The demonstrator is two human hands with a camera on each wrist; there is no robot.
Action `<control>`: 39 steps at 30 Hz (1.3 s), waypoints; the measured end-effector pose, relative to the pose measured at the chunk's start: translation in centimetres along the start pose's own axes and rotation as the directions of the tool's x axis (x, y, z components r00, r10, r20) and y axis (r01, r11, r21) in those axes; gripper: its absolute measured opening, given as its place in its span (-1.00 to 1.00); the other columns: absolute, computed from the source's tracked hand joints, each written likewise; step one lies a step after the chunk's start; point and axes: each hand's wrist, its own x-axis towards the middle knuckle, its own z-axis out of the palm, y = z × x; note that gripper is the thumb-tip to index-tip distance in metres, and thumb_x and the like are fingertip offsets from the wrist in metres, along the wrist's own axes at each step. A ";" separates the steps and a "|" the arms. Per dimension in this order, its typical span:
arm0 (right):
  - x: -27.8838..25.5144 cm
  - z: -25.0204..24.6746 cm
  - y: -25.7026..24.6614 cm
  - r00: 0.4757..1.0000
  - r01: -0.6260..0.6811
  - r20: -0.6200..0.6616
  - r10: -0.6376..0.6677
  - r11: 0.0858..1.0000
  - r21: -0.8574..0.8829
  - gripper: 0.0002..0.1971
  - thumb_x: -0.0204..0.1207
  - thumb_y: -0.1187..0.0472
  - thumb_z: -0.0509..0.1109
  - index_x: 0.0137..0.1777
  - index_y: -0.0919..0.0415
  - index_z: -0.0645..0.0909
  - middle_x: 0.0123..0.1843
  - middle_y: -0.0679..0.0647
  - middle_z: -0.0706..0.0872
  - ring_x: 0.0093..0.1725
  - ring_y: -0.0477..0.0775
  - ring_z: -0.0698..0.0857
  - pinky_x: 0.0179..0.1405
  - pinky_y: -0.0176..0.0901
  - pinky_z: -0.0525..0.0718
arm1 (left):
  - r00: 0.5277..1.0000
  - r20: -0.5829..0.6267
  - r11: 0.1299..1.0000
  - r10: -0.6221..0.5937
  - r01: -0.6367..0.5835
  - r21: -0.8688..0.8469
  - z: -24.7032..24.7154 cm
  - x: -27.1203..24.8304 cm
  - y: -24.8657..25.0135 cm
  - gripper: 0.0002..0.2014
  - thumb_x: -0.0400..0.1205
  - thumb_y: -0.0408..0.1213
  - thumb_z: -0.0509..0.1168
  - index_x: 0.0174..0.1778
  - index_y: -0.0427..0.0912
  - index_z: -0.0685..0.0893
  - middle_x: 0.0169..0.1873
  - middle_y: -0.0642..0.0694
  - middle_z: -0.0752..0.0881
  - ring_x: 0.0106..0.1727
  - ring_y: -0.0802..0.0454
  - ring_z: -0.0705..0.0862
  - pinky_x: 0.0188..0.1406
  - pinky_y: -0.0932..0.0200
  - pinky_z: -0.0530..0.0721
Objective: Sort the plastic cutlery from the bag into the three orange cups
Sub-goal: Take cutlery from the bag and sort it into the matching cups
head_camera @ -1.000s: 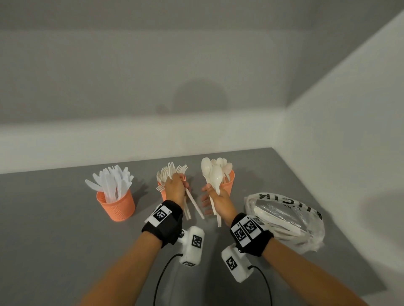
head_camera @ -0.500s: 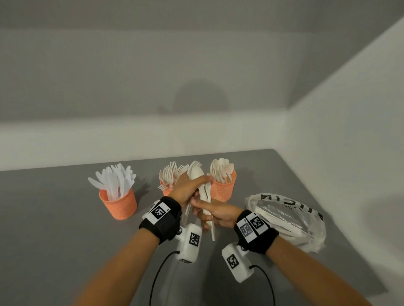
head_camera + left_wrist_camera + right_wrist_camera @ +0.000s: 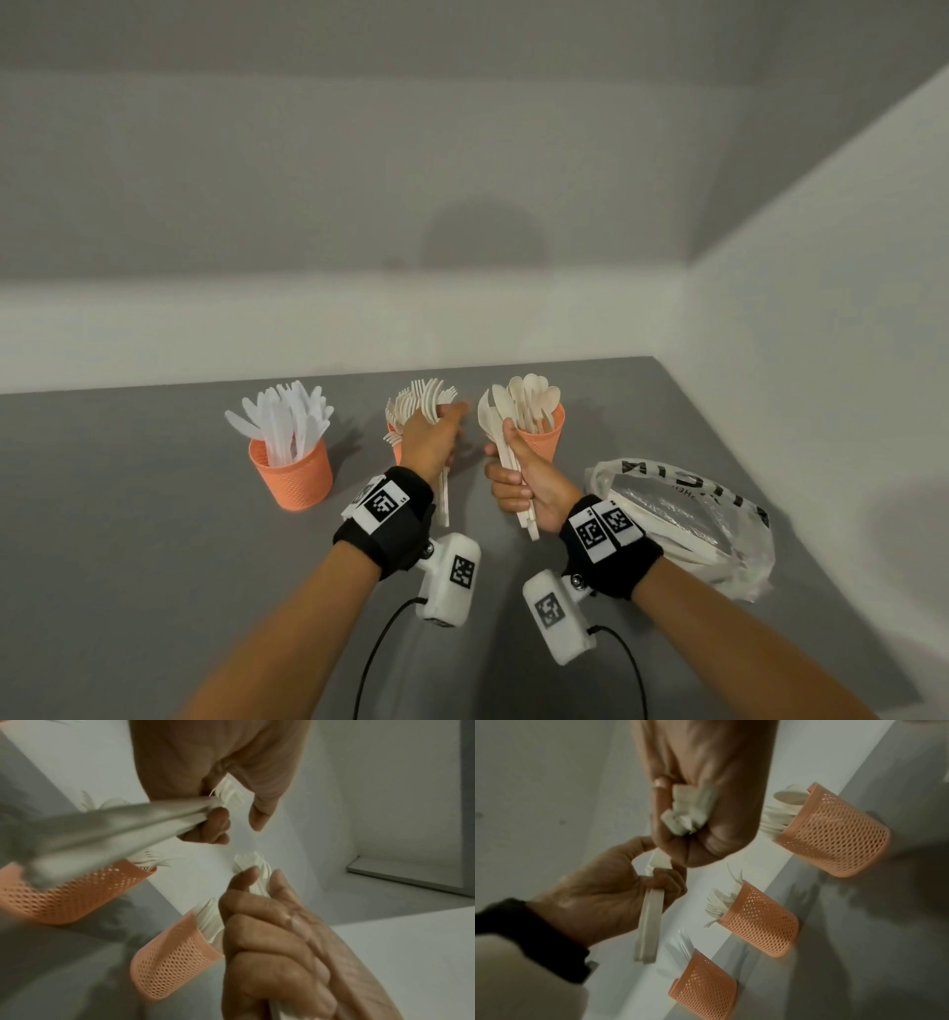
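The three cups [image 3: 295, 475] are matt orange plastic mesh pierced with small holes, the cutlery [image 3: 287, 416] in them is smooth white plastic, the bag [image 3: 719, 519] at three o'clock is thin, glossy, crinkled clear plastic film, and the grey worktop [image 3: 128, 514] looks smooth and matt.

Three cups [image 3: 295, 475] are seen in orange, their walls patterned with a fine mesh of small holes; bright white knives [image 3: 285, 419] are held in the left cup; cream-white forks [image 3: 418, 398] and spoons [image 3: 531, 401] are shown in the others; the table [image 3: 128, 539] is coloured plain grey; a clear bag [image 3: 683, 524] is printed with black letters; black wristbands [image 3: 395, 519] are marked with black-and-white square codes.
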 end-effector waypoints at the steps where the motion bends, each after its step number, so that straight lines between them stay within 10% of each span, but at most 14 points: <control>1: 0.0 0.0 0.0 1.000 -0.001 0.006 0.001 1.000 0.004 -0.53 0.60 -0.25 -0.02 -0.21 0.12 0.44 -0.71 -0.11 0.27 -0.81 -0.21 0.20 -0.87 -0.43 0.17 | 1.000 -0.004 1.000 -0.011 0.011 0.001 -0.1 -0.1 0.0 -0.66 0.59 -0.21 0.28 -0.51 -0.09 0.41 -0.56 -0.03 0.41 -0.73 0.21 0.28 -0.67 0.34 0.26; 10: 0.2 0.4 0.3 0.998 0.023 -0.050 -0.030 0.991 -0.135 -0.52 0.60 -0.28 -0.02 -0.13 0.14 0.45 -0.69 -0.07 0.34 -0.79 -0.19 0.22 -0.82 -0.42 0.19 | 0.992 0.121 0.994 0.043 -0.055 0.093 0.8 -0.9 0.3 -0.64 0.60 -0.22 0.30 -0.52 -0.17 0.45 -0.67 -0.06 0.42 -0.78 0.21 0.30 -0.72 0.33 0.28; 18: 0.7 -0.8 0.6 0.943 0.159 -0.228 -0.242 0.930 -0.330 -0.76 0.71 0.08 0.08 0.03 0.26 0.43 -0.35 0.15 0.66 -0.50 -0.02 0.70 -0.51 -0.18 0.71 | 0.992 -0.123 0.994 0.016 -0.029 -0.104 0.9 0.0 -0.6 -0.63 0.74 -0.22 -0.01 -0.36 -0.25 0.47 -0.56 -0.14 0.52 -0.67 0.07 0.49 -0.60 0.25 0.49; 22: 1.0 -1.9 1.0 0.873 0.179 -0.275 -0.404 0.788 -0.589 -0.82 0.70 0.26 0.06 -0.05 0.10 0.49 -0.39 0.06 0.49 -0.59 -0.18 0.51 -0.64 -0.32 0.54 | 0.995 -0.096 0.997 0.041 -0.047 -0.065 0.1 0.1 -0.3 -0.63 0.64 -0.10 0.22 -0.42 -0.21 0.42 -0.60 -0.13 0.40 -0.78 0.15 0.38 -0.73 0.34 0.38; 26: 1.2 -1.7 1.2 0.832 0.211 -0.174 -0.527 0.591 -0.778 -0.73 0.65 0.33 0.09 0.21 0.10 0.53 -0.20 -0.13 0.61 -0.26 -0.14 0.57 -0.26 -0.35 0.49 | 0.993 0.092 0.996 0.080 -0.084 0.039 0.4 -1.5 0.8 -0.59 0.52 -0.09 0.40 -0.56 -0.14 0.42 -0.78 0.02 0.42 -0.77 0.13 0.33 -0.65 0.28 0.34; 29: 0.8 -0.7 1.0 0.824 0.226 -0.084 -0.560 0.462 -0.858 -0.73 0.64 0.31 0.14 0.29 0.27 0.53 0.09 0.13 0.71 0.05 0.07 0.67 -0.03 -0.30 0.56 | 0.983 0.141 0.989 0.118 -0.129 0.069 1.3 -1.7 1.0 -0.63 0.51 -0.14 0.44 -0.55 -0.13 0.47 -0.84 0.06 0.45 -0.80 0.21 0.34 -0.74 0.33 0.30; 33: 0.8 0.3 0.3 0.836 0.277 -0.098 -0.540 0.569 -0.774 -0.79 0.60 0.36 0.24 0.21 0.29 0.52 -0.07 0.05 0.68 -0.11 -0.10 0.62 -0.24 -0.60 0.52 | 0.981 0.128 0.981 0.143 -0.157 0.110 2.1 -1.1 0.1 -0.71 0.50 -0.25 0.43 -0.46 -0.22 0.50 -0.73 -0.03 0.47 -0.81 0.20 0.36 -0.78 0.36 0.29; 39: 2.4 -0.2 -0.3 0.801 0.328 -0.250 -0.544 0.749 -0.575 -0.87 0.45 0.40 0.20 -0.21 0.18 0.52 -0.42 0.14 0.58 -0.55 -0.19 0.58 -0.46 -0.32 0.54 | 0.945 0.294 0.985 0.144 -0.165 0.047 2.2 -1.1 -0.1 -0.70 0.63 -0.22 0.29 -0.45 -0.15 0.56 -0.80 0.06 0.47 -0.74 0.20 0.41 -0.67 0.35 0.43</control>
